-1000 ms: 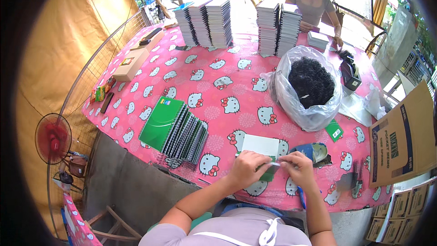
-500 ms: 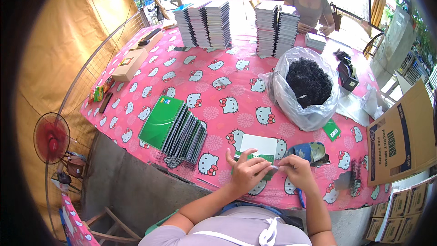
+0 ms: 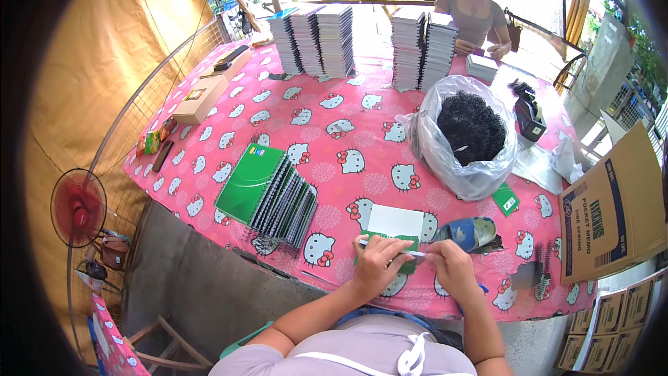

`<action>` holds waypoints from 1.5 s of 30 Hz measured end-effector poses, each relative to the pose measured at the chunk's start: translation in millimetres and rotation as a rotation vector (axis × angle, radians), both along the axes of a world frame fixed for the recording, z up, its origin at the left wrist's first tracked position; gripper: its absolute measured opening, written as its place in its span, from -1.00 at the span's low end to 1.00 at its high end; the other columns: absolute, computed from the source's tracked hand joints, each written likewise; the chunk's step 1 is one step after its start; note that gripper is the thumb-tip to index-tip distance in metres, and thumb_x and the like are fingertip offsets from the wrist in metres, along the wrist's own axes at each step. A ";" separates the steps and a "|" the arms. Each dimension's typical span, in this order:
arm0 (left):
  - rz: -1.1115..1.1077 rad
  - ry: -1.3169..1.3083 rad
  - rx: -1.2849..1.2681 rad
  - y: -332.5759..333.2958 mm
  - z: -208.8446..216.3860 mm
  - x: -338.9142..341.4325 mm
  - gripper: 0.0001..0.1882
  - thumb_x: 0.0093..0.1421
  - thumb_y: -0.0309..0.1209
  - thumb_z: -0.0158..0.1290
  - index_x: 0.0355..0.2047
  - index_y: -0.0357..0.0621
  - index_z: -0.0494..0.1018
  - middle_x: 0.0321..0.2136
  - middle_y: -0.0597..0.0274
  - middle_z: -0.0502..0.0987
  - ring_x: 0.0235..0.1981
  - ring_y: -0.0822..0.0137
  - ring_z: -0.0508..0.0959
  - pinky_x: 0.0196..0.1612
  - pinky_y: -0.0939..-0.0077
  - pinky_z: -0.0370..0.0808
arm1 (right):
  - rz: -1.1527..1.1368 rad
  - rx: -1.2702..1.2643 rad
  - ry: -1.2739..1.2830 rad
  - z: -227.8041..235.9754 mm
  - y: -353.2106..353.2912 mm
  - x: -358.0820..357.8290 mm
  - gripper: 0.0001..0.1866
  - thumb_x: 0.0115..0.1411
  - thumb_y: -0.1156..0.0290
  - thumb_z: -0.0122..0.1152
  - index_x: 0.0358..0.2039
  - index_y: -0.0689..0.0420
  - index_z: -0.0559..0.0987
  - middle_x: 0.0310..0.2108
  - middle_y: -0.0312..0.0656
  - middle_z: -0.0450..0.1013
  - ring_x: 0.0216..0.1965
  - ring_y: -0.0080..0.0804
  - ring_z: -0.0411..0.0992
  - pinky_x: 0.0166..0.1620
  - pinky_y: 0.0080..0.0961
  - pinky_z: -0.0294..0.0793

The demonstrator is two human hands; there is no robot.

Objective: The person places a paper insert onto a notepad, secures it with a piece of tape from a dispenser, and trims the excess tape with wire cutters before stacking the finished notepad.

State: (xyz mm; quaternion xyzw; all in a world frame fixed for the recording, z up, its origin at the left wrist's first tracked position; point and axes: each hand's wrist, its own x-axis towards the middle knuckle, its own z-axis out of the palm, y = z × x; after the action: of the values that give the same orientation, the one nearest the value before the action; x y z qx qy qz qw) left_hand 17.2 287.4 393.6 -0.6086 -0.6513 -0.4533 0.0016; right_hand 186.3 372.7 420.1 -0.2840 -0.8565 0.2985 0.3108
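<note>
A small notebook lies open in front of me, its white page [image 3: 395, 221] facing up and a green cover [image 3: 403, 264] partly under my left hand. My left hand [image 3: 378, 263] is bent over the notebook, with thumb and fingers closed at one end of a thin pale strip [image 3: 415, 253]. My right hand [image 3: 454, 266] pinches the strip's other end, to the right of the notebook. What the strip is made of cannot be made out. To the left stands a pile of green spiral notebooks [image 3: 250, 184].
A plastic bag [image 3: 428, 122] full of black coils [image 3: 473, 129] sits beyond my hands. Right of the notebook are a blue patterned item [image 3: 466, 235], a green card [image 3: 506, 199] and a cardboard box [image 3: 609, 209]. Tall notebook stacks [image 3: 336, 40] stand far back, near another person [image 3: 475, 17].
More of the pale strip shows between my hands. My left fingers have come down flatter over the notebook, and my right hand has shifted slightly. The view has tilted a little.
</note>
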 end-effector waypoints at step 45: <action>-0.226 -0.021 -0.098 1.2 3.7 -22.9 -0.73 -0.15 -0.34 0.34 -0.44 -0.07 0.51 -0.44 0.35 0.55 -0.26 0.31 0.51 0.03 0.22 0.23 | 0.107 -0.480 -0.112 -11.9 66.1 31.6 -0.70 -0.10 0.51 0.36 -0.31 0.19 0.49 -0.30 -0.18 0.52 -0.26 -0.51 0.46 -0.15 -0.48 0.47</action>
State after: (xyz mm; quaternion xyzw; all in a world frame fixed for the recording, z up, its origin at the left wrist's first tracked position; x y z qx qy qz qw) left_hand -5.7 288.6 397.3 -0.6728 -0.5998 -0.4243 -0.0862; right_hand 217.9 438.8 408.2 -0.3202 -0.7909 0.4929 0.1703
